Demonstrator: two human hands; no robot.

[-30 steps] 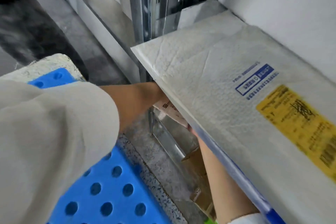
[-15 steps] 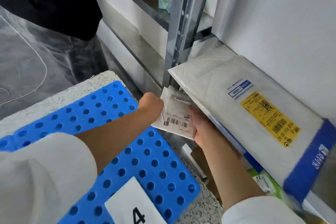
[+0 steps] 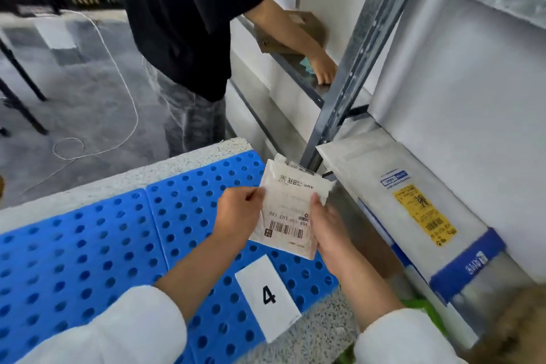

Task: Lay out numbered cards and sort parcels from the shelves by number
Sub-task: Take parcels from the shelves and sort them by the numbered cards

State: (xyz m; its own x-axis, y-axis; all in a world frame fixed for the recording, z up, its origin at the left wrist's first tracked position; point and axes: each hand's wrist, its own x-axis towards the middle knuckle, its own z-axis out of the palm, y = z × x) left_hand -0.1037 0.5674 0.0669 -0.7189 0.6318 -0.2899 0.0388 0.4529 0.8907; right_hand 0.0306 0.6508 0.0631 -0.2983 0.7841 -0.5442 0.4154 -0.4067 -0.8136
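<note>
A small white parcel with a barcode label hangs above the blue perforated board, held by both hands. My left hand pinches its left edge. Its right edge and underside rest in my right hand. On the board just below lies a white card printed with the number 4. A large white padded envelope with a yellow label and a blue end lies on the shelf to the right.
A metal shelf upright rises just behind the parcel. Another person in a black shirt stands at the back, one hand on the shelf by a brown cardboard box. A white cable trails over the floor.
Both hands came out from under the shelf with the small parcel and lifted it over the blue board. The view rose, bringing the 4 card and the other person into sight.
</note>
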